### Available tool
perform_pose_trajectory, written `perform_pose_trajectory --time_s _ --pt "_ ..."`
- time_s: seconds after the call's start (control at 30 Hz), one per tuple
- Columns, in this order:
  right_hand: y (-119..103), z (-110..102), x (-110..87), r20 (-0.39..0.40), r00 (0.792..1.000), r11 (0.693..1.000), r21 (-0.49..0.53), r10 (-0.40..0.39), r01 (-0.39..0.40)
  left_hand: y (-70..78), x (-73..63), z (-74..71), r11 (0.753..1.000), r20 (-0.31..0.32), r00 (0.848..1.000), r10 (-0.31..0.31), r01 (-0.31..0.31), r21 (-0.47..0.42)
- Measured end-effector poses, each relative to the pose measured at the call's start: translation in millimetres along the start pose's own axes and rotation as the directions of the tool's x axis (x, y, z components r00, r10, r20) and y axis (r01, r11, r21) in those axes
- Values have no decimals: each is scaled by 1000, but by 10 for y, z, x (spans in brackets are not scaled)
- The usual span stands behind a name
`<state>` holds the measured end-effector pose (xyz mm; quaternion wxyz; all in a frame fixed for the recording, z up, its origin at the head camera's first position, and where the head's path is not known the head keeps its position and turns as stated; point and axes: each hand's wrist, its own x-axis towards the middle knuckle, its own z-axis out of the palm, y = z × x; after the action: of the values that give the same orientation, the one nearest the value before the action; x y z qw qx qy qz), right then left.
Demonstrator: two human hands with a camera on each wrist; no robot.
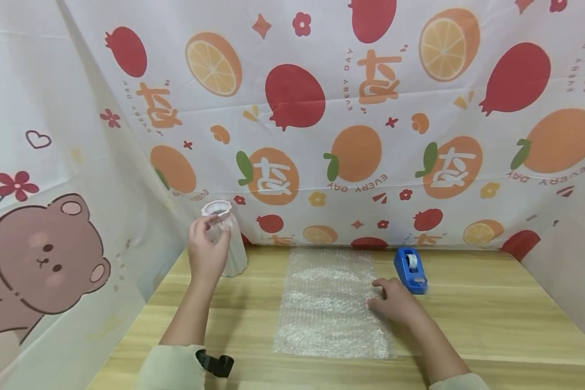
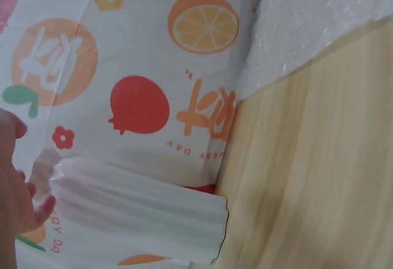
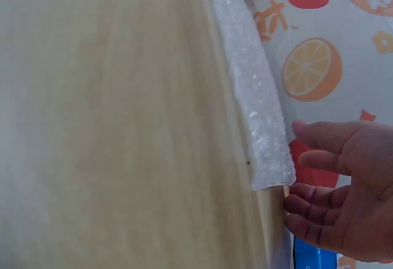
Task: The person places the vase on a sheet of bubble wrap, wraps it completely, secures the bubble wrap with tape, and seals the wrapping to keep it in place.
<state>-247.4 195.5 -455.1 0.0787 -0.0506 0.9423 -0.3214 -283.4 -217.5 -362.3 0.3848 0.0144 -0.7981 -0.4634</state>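
Note:
A white fluted vase (image 1: 235, 250) with a wavy rim stands upright at the table's back left. My left hand (image 1: 208, 246) is right at its rim, fingers loosely bent and not wrapped round it; in the left wrist view the fingertips overlap the vase's neck (image 2: 67, 177). A sheet of clear bubble wrap (image 1: 329, 309) lies flat in the middle of the table. Over its right edge hovers my right hand (image 1: 395, 300), thumb and fingers apart, holding nothing. The right wrist view shows those relaxed fingers (image 3: 316, 210) beside the bubble wrap's corner.
Just beyond my right hand sits a blue tape dispenser (image 1: 410, 271) with a roll in it. Fruit-printed cloth (image 1: 307, 162) hangs behind the wood-grain table (image 1: 492, 319), and a bear-printed cloth (image 1: 53, 254) hangs on the left. A black strap (image 1: 215, 364) sticks out from my left sleeve.

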Motion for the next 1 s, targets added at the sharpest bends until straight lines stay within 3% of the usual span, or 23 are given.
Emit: perform_pose_trajectory --time_s 0.1,0.2,0.3,0.43,0.63,0.83,1.0 --pt "30 25 43 18 1000 1000 -12 4 -4 -61 98 37 1000 -61 998 -19 18 -24" --pt "45 33 82 53 999 1000 -25 4 -3 -116 184 63 998 -81 995 -54 52 -31" --pt "53 28 112 76 997 1000 -26 15 -13 -163 263 84 996 -65 994 -87 87 -9" --pt "66 15 132 79 997 999 -19 27 -25 -230 367 115 989 0 990 -138 138 43" --pt "54 0 139 85 996 1000 1 -1 1 -359 472 146 976 96 971 -219 217 36" --pt "46 3 138 79 997 1000 9 6 -7 -429 527 214 976 65 974 -217 214 43" --pt "56 -8 146 77 997 999 17 28 -30 -453 559 319 974 21 973 -228 228 -10"
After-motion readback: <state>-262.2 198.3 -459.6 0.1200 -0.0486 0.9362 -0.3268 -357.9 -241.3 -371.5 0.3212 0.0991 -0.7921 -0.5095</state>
